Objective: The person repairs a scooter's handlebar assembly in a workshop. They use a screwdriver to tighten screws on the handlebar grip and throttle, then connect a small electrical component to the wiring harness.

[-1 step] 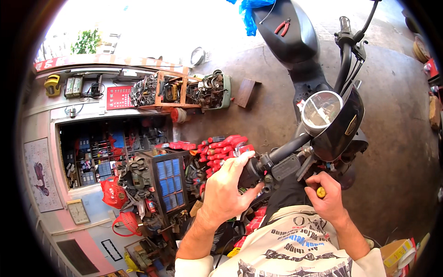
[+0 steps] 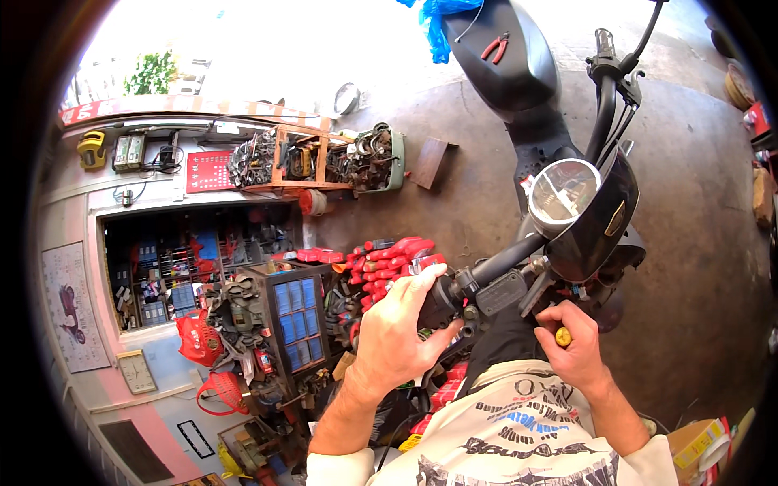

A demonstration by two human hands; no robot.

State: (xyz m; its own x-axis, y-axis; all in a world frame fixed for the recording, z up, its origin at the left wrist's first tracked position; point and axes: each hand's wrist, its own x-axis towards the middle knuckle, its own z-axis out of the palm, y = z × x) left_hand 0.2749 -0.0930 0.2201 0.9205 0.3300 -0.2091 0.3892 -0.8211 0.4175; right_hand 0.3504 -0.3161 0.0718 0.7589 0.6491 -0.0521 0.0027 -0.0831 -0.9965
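Observation:
My left hand point(image 2: 399, 328) is wrapped round the black end piece point(image 2: 440, 304) of the scooter's handlebar point(image 2: 512, 259), thumb on the near side and fingers over the far side. Just beyond my fingertips is a black brake-lever housing point(image 2: 502, 293) fixed to the bar. My right hand point(image 2: 571, 344) is closed round a yellow handle point(image 2: 563, 337), which looks like a screwdriver's; its shaft is hidden. This hand is close below the metal lever point(image 2: 535, 293) and the black front cowl point(image 2: 596, 235). A round headlight point(image 2: 565, 194) faces up beside the bar.
Red-handled pliers point(image 2: 495, 49) lie on the black seat point(image 2: 506, 77). Left stand a parts cabinet with blue drawers point(image 2: 298, 322), a heap of red-packed goods point(image 2: 397, 263) and a wooden tool rack point(image 2: 279, 158). A brown metal stool point(image 2: 433, 162) is on the floor. A cardboard box point(image 2: 698, 445) sits lower right.

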